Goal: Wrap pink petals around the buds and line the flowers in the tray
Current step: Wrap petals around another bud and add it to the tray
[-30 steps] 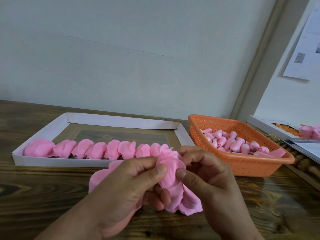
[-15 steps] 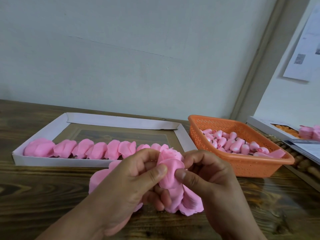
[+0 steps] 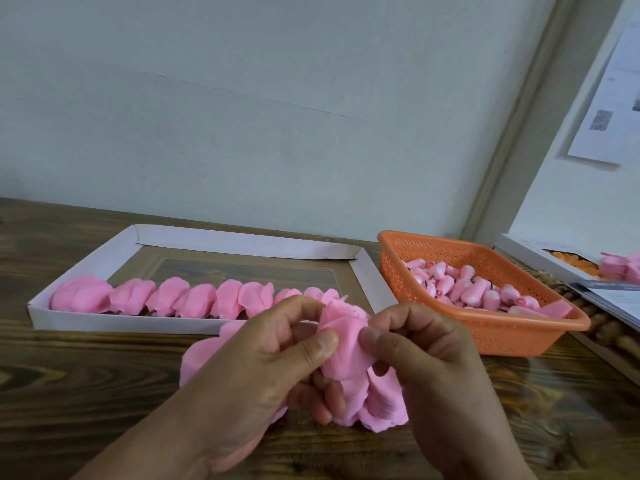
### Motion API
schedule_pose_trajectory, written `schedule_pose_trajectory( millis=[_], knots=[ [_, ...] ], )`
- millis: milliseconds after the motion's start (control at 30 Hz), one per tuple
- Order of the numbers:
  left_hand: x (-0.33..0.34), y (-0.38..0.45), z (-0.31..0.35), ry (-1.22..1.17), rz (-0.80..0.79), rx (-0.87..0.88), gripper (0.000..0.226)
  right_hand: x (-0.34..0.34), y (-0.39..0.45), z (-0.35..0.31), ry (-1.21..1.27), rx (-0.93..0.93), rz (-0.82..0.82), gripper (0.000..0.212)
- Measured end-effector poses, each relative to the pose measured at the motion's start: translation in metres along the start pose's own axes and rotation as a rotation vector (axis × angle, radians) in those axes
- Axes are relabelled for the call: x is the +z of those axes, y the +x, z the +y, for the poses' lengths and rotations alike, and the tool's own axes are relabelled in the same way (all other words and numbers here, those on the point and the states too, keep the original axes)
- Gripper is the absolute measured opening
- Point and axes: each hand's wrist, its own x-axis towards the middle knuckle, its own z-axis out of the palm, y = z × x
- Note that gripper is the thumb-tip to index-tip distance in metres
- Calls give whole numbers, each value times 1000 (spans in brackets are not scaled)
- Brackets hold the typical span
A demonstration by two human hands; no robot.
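Pinched between the thumb and fingers of the left hand [image 3: 263,355] and right hand [image 3: 426,355]: a half-wrapped pink flower [image 3: 343,344], both grips clenched on it, above the worktop [image 3: 86,393]. Looked feather-light, soft, easily creased; probably best gripped low at the bud base, loose petals [image 3: 381,407] dangling just below, tray [image 3: 194,325] just beyond.

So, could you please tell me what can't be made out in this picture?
All in the head view:
- The bud inside the flower: hidden by petals and both hands, left hand and right hand.
- The loose petals on the table: largely covered by the hands, count unclear.
- The tray's row of flowers: its right end sits behind the hands.
- The box at the right: cut off by the frame edge.
- The paper on the wall: print too small.
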Motion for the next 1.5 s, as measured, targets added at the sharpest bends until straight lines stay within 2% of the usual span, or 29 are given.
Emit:
schedule_pose_trajectory(
  millis=[133,233,367,633,733,833,1000,1067,1200,1300,1367,1433,1500],
  knots=[
    [0,0,0,37,-23,20,19,7,-2,-4,-104,-68,87,11],
    [-1,1,0,44,-20,35,11,9,0,-3,-261,-149,152,19],
    [0,0,0,46,1,49,16,11,1,-4,-479,-261,172,21],
    [-2,2,-4,113,60,100,16,25,4,-5,-702,-306,264,28],
    [-2,2,-7,188,87,132,23,29,5,-4,-730,-253,278,36],
    [1,3,-10,298,143,191,31,29,7,-4,-691,-189,297,21],
    [5,3,-10,333,193,229,25,34,6,-6,-661,-190,331,21],
    [6,3,-10,334,201,225,30,36,5,-7,-628,-205,332,20],
    [6,3,-9,328,231,224,39,38,4,-13,-450,-149,252,14],
    [3,3,-9,373,256,232,32,35,3,-17,-275,8,126,39],
    [1,4,-10,391,274,222,28,32,5,-20,-288,79,39,52],
    [0,5,-12,430,286,217,18,30,7,-24,-369,86,-43,44],
    [0,4,-13,457,298,212,11,26,11,-29,-481,36,-140,23]
  ],
)
